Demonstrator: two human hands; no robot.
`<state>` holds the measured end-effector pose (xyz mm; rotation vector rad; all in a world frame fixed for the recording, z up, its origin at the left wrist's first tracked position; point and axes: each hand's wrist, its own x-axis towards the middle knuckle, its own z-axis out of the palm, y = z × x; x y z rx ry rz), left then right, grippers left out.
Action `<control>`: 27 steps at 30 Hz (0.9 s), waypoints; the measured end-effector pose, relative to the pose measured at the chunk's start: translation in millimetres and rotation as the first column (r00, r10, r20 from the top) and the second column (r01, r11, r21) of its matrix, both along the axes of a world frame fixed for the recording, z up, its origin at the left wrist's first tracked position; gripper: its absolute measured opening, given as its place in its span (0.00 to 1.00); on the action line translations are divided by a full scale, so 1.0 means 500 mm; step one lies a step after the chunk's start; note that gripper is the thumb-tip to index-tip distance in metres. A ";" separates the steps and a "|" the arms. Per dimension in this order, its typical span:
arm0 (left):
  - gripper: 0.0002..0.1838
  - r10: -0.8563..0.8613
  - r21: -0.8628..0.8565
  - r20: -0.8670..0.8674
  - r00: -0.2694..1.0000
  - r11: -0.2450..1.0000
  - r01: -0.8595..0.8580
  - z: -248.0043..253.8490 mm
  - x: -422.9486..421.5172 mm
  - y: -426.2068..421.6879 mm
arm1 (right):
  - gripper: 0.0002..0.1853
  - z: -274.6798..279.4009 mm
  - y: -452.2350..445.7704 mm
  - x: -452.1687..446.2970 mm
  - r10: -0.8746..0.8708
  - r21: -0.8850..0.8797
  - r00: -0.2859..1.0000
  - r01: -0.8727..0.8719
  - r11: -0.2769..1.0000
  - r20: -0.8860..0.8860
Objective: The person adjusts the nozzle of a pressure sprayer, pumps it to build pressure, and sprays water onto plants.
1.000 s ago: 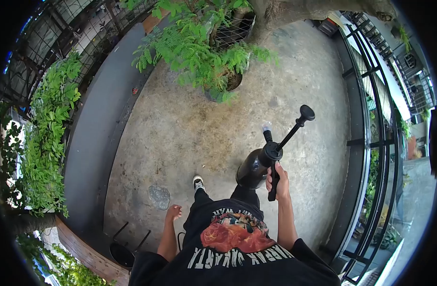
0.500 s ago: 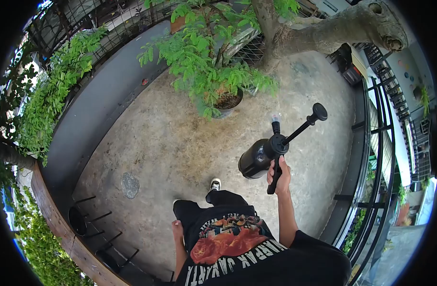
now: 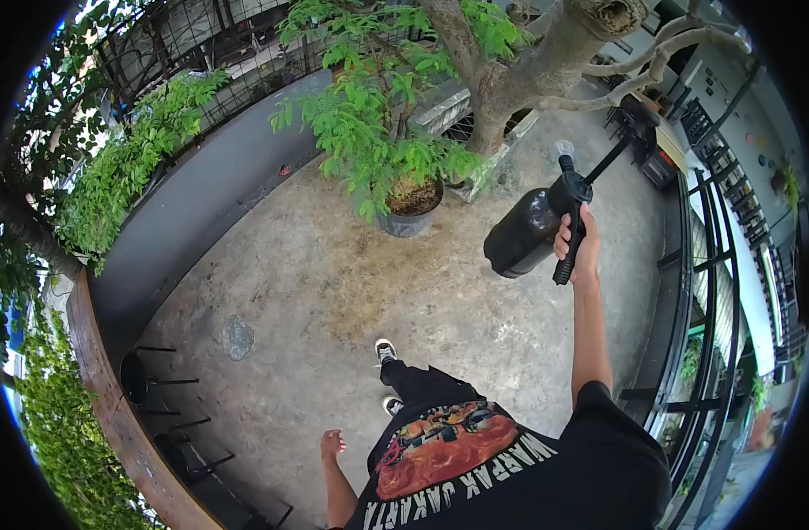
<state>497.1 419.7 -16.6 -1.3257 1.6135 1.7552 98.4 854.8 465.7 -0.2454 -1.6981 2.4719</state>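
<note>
My right hand (image 3: 584,243) is wrapped round the handle of a black pump sprayer (image 3: 530,231), held out above the floor on the right. The sprayer leans, its dark bottle pointing down to the left and its long pump rod up to the right. A clear tip shows on its short nozzle. My left hand (image 3: 332,444) hangs by my side, fingers loosely curled and apart, with nothing in them. Nearest ahead of the sprayer stands a potted plant (image 3: 406,224) with feathery green leaves, its soil showing.
A thick tree trunk (image 3: 533,79) leans over at the top right. A grey wall (image 3: 201,168) bounds the left, a black railing (image 3: 714,291) the right. Black stools (image 3: 134,378) stand by a wooden ledge (image 3: 113,406) at lower left. A flat stone (image 3: 238,337) lies in the floor.
My right hand has carried the sprayer farther out and to the right. My left hand has swung slightly lower in view, and my feet have stepped.
</note>
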 end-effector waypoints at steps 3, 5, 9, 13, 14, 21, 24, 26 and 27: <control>0.12 -0.051 -0.023 0.035 0.998 0.998 0.052 0.036 0.050 0.075 | 0.25 0.058 0.033 0.045 0.137 0.206 0.989 -0.145 0.968 0.054; 0.11 -0.174 0.113 0.121 0.977 0.980 0.161 0.009 0.092 0.128 | 0.24 0.083 0.049 0.060 0.103 0.152 0.995 -0.102 0.983 0.000; 0.12 -0.590 -0.002 0.012 0.808 0.808 0.590 0.017 0.157 0.215 | 0.25 0.116 0.143 0.048 0.111 0.069 0.994 -0.110 0.992 -0.002; 0.10 -0.352 0.077 0.182 0.918 0.936 0.344 -0.031 0.136 0.296 | 0.24 0.111 0.241 0.017 0.201 0.006 0.980 -0.201 0.980 0.014; 0.09 -0.350 0.076 0.188 0.918 0.937 0.342 -0.032 0.119 0.302 | 0.24 0.101 0.273 0.007 0.222 -0.006 0.975 -0.222 0.975 0.008; 0.10 -0.237 -0.083 0.216 0.947 0.962 0.260 0.038 -0.143 0.498 | 0.26 0.063 0.536 -0.093 0.318 0.005 0.948 -0.318 0.948 0.030; 0.11 -0.191 -0.012 -0.002 0.982 0.982 0.190 0.080 -0.246 0.645 | 0.27 0.044 0.636 -0.115 0.373 0.145 0.921 -0.386 0.911 0.109; 0.14 -0.314 -0.056 -0.022 0.949 0.948 0.312 0.135 -0.326 0.763 | 0.27 0.041 0.692 -0.133 0.416 0.288 0.895 -0.445 0.848 0.159; 0.14 -0.302 -0.036 -0.047 0.952 0.953 0.301 0.170 -0.348 0.811 | 0.27 0.028 0.716 -0.146 0.410 0.262 0.896 -0.442 0.858 0.169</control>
